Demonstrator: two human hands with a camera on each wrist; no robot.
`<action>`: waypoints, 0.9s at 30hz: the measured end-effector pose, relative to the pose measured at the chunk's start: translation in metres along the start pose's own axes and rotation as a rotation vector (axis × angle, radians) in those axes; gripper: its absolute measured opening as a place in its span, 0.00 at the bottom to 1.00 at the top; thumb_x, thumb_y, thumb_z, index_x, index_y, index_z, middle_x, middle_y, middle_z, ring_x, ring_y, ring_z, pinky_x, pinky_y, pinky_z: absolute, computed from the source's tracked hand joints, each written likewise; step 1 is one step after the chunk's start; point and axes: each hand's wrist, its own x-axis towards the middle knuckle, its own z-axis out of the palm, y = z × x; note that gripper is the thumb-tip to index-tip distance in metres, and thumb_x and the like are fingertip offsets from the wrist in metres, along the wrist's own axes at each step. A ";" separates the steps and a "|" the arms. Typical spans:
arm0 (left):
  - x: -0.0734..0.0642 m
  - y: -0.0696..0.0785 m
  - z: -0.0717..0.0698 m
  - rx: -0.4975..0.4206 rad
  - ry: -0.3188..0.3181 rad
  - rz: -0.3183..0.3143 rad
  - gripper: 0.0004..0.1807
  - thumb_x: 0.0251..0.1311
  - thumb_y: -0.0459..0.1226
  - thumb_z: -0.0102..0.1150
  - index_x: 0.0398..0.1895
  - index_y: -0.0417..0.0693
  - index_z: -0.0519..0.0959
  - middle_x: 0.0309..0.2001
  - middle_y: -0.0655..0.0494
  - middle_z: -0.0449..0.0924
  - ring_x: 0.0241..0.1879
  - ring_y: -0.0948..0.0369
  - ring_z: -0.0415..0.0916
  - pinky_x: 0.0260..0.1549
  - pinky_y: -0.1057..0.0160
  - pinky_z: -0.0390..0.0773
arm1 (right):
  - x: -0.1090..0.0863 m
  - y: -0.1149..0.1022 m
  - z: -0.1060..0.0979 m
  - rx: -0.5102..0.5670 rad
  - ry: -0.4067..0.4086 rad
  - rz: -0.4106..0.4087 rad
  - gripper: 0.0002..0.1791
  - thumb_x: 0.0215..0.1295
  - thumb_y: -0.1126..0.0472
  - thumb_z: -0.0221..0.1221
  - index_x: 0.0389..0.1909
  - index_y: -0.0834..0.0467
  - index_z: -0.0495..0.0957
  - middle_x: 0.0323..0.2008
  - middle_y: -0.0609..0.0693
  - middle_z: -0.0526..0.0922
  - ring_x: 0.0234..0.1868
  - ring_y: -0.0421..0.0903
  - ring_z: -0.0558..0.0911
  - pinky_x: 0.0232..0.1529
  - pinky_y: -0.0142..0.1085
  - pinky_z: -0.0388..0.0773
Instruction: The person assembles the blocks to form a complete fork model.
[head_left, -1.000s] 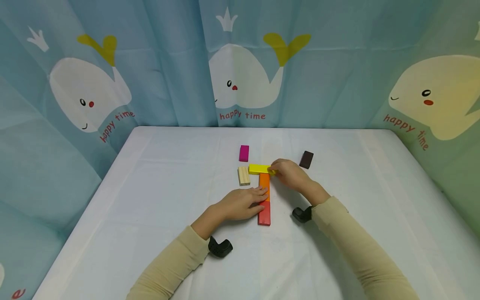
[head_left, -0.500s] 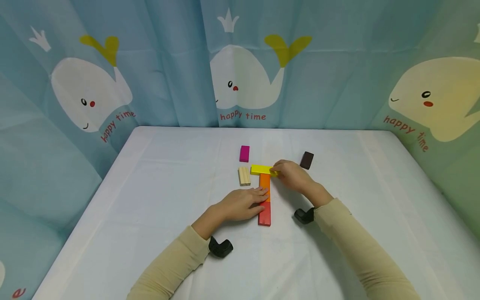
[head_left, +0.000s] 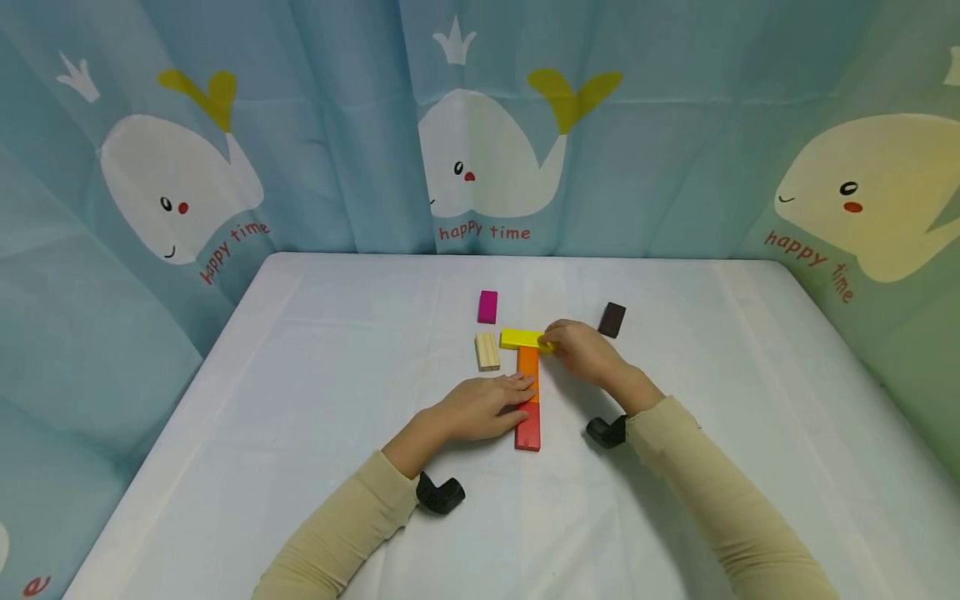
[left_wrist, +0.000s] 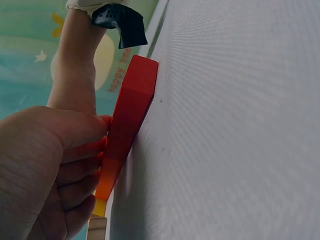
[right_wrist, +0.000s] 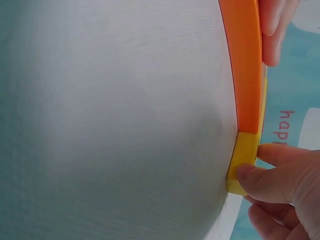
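Note:
A red block and an orange block lie end to end in a line on the white table. My left hand rests over them, fingers straight, with fingertips on their tops near the joint. Across the far end of the orange block lies a yellow block, forming a T. My right hand pinches its right end between thumb and fingers. In the right wrist view, the thumb presses the near side of the yellow block, which touches the end of the orange block.
A plain wooden block lies just left of the T. Farther back is a magenta block. A dark brown block sits beyond my right hand. A curtain with whale prints hangs behind the table.
The yellow block has shifted slightly to the right along the orange block's end, with my right hand on it. My left hand and the other blocks stay in place.

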 end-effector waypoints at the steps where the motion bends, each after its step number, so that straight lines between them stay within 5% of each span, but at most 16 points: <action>1: 0.000 0.000 0.000 -0.002 0.001 0.000 0.25 0.67 0.47 0.46 0.64 0.50 0.66 0.66 0.60 0.59 0.65 0.67 0.53 0.60 0.65 0.58 | 0.000 0.000 0.000 -0.001 0.003 -0.004 0.13 0.53 0.77 0.60 0.41 0.69 0.81 0.41 0.60 0.80 0.44 0.55 0.78 0.49 0.46 0.73; 27: 0.012 0.004 -0.011 0.109 0.029 -0.047 0.25 0.67 0.49 0.45 0.63 0.49 0.69 0.63 0.58 0.66 0.64 0.65 0.58 0.59 0.64 0.61 | 0.005 -0.002 -0.012 0.042 -0.058 0.064 0.15 0.60 0.63 0.59 0.44 0.68 0.80 0.46 0.61 0.79 0.50 0.57 0.76 0.53 0.50 0.69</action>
